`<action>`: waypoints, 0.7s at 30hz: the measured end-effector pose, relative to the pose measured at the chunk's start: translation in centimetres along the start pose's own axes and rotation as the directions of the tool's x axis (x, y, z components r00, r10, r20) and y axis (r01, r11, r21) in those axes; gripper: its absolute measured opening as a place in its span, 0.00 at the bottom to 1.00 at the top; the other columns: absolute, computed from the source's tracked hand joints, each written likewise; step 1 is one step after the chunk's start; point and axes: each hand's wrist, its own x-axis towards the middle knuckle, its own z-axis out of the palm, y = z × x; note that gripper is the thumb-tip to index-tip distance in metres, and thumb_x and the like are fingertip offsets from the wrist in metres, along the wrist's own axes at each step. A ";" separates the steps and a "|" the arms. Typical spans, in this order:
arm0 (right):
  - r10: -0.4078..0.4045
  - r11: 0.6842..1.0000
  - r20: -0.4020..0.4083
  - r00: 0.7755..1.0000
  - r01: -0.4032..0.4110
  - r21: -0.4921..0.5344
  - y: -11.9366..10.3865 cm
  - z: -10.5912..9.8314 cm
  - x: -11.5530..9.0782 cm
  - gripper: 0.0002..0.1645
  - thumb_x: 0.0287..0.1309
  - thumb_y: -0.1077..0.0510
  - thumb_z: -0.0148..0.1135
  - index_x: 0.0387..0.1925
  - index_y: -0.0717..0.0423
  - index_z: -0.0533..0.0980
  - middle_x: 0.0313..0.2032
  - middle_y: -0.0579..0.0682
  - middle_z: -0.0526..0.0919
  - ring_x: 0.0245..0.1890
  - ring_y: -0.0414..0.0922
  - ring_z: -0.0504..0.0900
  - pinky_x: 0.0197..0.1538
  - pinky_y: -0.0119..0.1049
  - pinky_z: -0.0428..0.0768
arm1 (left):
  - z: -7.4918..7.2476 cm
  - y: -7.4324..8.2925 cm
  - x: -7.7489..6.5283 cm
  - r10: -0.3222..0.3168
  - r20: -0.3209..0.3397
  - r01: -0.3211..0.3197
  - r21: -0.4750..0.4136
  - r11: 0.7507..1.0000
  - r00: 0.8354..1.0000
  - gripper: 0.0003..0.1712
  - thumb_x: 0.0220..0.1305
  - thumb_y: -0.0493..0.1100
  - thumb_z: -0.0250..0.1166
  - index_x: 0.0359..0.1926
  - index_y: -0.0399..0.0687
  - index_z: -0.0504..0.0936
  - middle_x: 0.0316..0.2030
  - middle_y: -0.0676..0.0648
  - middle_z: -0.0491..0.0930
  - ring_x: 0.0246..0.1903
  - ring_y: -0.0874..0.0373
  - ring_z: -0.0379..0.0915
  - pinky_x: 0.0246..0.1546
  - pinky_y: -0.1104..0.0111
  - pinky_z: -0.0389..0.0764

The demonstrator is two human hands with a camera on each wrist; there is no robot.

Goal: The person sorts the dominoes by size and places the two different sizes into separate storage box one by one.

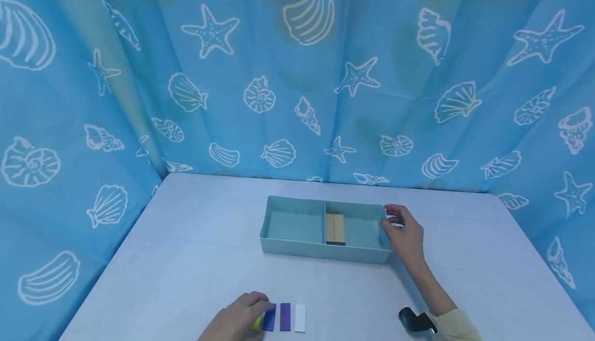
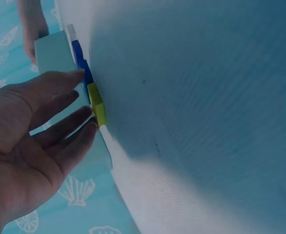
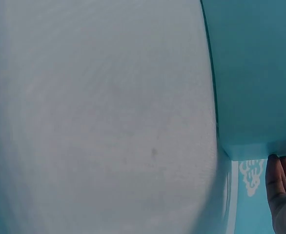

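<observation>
Our right hand (image 1: 405, 230) pinches the box (image 1: 297, 249) at one end | left hand (image 1: 237, 316) at yellow block (image 2: 98, 108) on bench (image 1: 186, 258), gripping or not we can't tell | sweeping wide, we could nudge blue block (image 1: 269, 320) askew

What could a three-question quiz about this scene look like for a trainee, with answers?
1. Multiple choice: In the head view, which half of the box holds the tan pieces? A: left; B: right; C: both.
2. True or false: The person's right hand is at the left end of the box.
3. Fill in the blank: On the table, the strip between the blue strip and the white strip is ____.

Key: 1. B, right. 2. False; it is at the right end. 3. Purple.
</observation>
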 end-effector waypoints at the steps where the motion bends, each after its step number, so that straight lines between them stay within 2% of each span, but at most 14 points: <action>1: 0.006 1.000 0.006 1.000 -0.006 -0.002 -0.1 0.0 0.0 0.21 0.57 0.62 0.56 0.53 0.55 0.71 0.49 0.55 0.78 0.45 0.49 0.77 0.47 0.44 0.77 | 0.1 0.0 0.0 -0.008 -0.003 0.008 0.013 1.000 1.000 0.23 0.50 0.44 0.71 0.49 0.51 0.79 0.45 0.52 0.76 0.47 0.55 0.73 0.43 0.62 0.79; 4: 0.008 1.000 0.010 1.000 -0.009 0.008 0.1 0.0 -0.1 0.21 0.57 0.62 0.56 0.53 0.55 0.71 0.49 0.54 0.78 0.44 0.48 0.77 0.47 0.43 0.77 | 0.2 -0.1 -0.2 -0.035 -0.009 0.036 0.023 0.999 0.999 0.23 0.49 0.43 0.71 0.49 0.51 0.79 0.45 0.52 0.76 0.47 0.55 0.73 0.44 0.61 0.78; 6: -0.031 0.999 0.005 0.999 0.031 0.029 1.2 0.3 0.2 0.21 0.56 0.61 0.58 0.53 0.54 0.72 0.48 0.54 0.79 0.42 0.46 0.78 0.44 0.38 0.78 | 0.2 -0.1 -0.3 -0.064 -0.005 0.064 0.008 0.998 0.998 0.23 0.49 0.43 0.72 0.49 0.52 0.79 0.46 0.52 0.75 0.48 0.54 0.73 0.44 0.60 0.78; 10: -0.048 0.998 -0.004 0.999 0.049 0.036 1.2 0.3 0.0 0.21 0.57 0.59 0.58 0.53 0.55 0.72 0.48 0.55 0.78 0.42 0.48 0.77 0.42 0.37 0.79 | 0.2 -0.4 -0.6 -0.077 -0.017 0.077 0.002 0.997 0.997 0.23 0.49 0.42 0.72 0.49 0.50 0.79 0.46 0.50 0.75 0.48 0.52 0.72 0.45 0.60 0.78; 11: -0.042 0.999 -0.007 0.999 0.043 0.030 1.1 0.2 -0.1 0.20 0.57 0.58 0.58 0.53 0.55 0.72 0.48 0.55 0.78 0.42 0.48 0.77 0.41 0.36 0.79 | 0.2 -0.5 -0.7 -0.076 -0.021 0.076 0.001 0.997 0.997 0.22 0.49 0.42 0.71 0.48 0.49 0.79 0.46 0.50 0.75 0.48 0.52 0.72 0.45 0.60 0.78; 14: 0.009 1.000 0.004 1.000 -0.009 0.009 0.2 0.0 -0.4 0.20 0.58 0.58 0.56 0.53 0.58 0.72 0.49 0.57 0.78 0.44 0.51 0.76 0.44 0.41 0.79 | 0.2 -0.8 -0.8 -0.059 -0.036 0.059 0.006 0.998 0.998 0.21 0.50 0.41 0.71 0.47 0.48 0.79 0.45 0.50 0.75 0.48 0.52 0.72 0.44 0.60 0.78; 16: 0.029 1.000 0.001 1.000 -0.029 -0.006 0.2 0.0 -0.3 0.20 0.57 0.57 0.56 0.52 0.58 0.73 0.48 0.56 0.78 0.44 0.50 0.77 0.40 0.41 0.79 | 0.3 -0.9 -0.8 -0.050 -0.044 0.051 0.009 0.999 0.998 0.21 0.50 0.41 0.70 0.47 0.48 0.79 0.45 0.51 0.76 0.49 0.53 0.72 0.45 0.60 0.78; 18: 0.034 0.999 0.012 0.999 -0.034 -0.008 0.5 0.1 -0.2 0.20 0.57 0.57 0.56 0.51 0.60 0.73 0.48 0.58 0.78 0.44 0.51 0.77 0.42 0.43 0.79 | 0.3 -1.0 -0.9 -0.037 -0.060 0.038 0.024 0.999 0.998 0.21 0.50 0.40 0.71 0.48 0.47 0.79 0.45 0.51 0.76 0.49 0.53 0.72 0.45 0.61 0.77; 21: 0.022 0.997 -0.006 1.000 -0.022 -0.067 1.9 0.5 0.3 0.20 0.57 0.54 0.57 0.50 0.57 0.75 0.46 0.54 0.80 0.42 0.48 0.78 0.38 0.39 0.79 | 0.4 -1.0 -1.0 -0.028 -0.081 0.033 0.055 0.998 0.996 0.23 0.49 0.40 0.71 0.49 0.45 0.78 0.46 0.50 0.76 0.50 0.53 0.71 0.46 0.62 0.77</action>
